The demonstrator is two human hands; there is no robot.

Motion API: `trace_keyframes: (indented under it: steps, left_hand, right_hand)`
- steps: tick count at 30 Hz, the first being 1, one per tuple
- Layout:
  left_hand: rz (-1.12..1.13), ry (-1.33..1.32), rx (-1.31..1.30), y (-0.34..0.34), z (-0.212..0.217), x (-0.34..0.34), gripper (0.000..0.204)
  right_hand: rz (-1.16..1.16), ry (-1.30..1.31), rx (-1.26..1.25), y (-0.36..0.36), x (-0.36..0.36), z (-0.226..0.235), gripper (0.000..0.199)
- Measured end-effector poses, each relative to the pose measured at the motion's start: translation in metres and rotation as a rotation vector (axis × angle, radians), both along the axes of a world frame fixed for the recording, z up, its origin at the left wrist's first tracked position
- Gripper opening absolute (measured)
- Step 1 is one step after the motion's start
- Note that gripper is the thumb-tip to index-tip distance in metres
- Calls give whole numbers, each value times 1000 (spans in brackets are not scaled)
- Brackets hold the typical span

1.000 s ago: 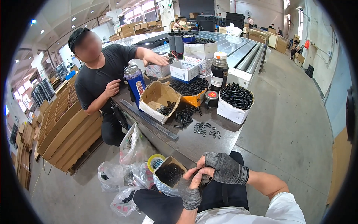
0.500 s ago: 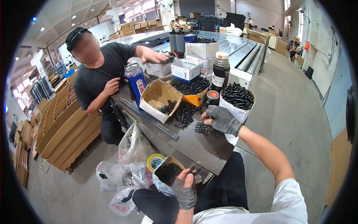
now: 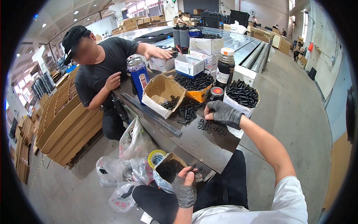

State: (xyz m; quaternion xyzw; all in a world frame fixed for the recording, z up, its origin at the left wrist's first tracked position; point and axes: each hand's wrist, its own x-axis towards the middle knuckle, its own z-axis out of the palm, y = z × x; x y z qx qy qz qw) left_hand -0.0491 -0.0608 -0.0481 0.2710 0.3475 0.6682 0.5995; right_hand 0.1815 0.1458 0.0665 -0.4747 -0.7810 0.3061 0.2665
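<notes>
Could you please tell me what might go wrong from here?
The loose black rings lie uncontained on the table beside the right hand, so a sweep of the fingers might scatter some.

The left hand grips black bolts by their ends; one could slip out, perhaps into the open box beside it.

The black bottle stands upright among crowded boxes, so a careless reach might knock it over.

Left hand (image 3: pixel 185 189): low in the middle, holding black bolts (image 3: pixel 192 168)
Right hand (image 3: pixel 223 113): right of the middle, by little black rings (image 3: pixel 204 127)
Table (image 3: pixel 212 150): middle, open brown box (image 3: pixel 154 107) on top
</notes>
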Motion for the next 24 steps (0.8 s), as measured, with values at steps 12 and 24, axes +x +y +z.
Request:
trace_keyframes:
  steps: [12, 24]
  left_hand:
    - [-83, -259, -49, 13, 14, -2, 27]
    - [-407, -706, 21, 12, -5, -2, 36]
  right_hand:
    - [278, 222, -445, -104, -61, 22, 21]
    - [366, 60, 90, -116, -77, -11, 19]
